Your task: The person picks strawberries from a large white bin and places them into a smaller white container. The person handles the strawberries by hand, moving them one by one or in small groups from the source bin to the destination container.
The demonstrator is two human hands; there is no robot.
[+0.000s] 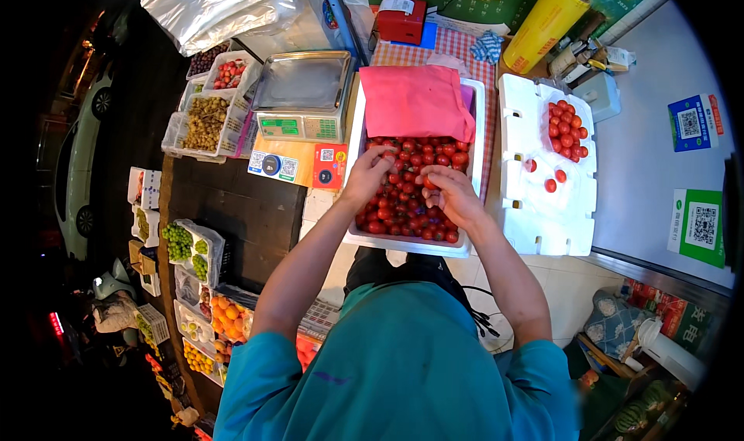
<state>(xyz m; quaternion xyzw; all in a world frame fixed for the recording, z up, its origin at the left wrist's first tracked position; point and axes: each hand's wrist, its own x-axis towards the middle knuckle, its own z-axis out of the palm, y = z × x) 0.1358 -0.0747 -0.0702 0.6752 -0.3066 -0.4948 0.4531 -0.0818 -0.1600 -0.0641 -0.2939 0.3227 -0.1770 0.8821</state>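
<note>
A white foam box [353, 131] full of cherry tomatoes [399, 208] stands in front of me. A pink sheet [418, 104] covers its far part. My left hand [369, 176] rests over the tomatoes at the box's left side, its fingers stretched out and touching them. Over the right side, my right hand [456, 196] has thumb and fingers pinched round one cherry tomato [428, 183]. To the right, a clear plastic punnet [587, 131] of cherry tomatoes sits on a white foam lid [546, 224]. Three loose tomatoes [550, 185] lie beside the punnet.
A weighing scale [301, 92] stands left of the box, near payment cards [329, 166]. Behind are a red printer [401, 21] and a yellow film roll [545, 26]. Fruit trays [208, 123] line the left side. A metal counter [643, 154] lies at right.
</note>
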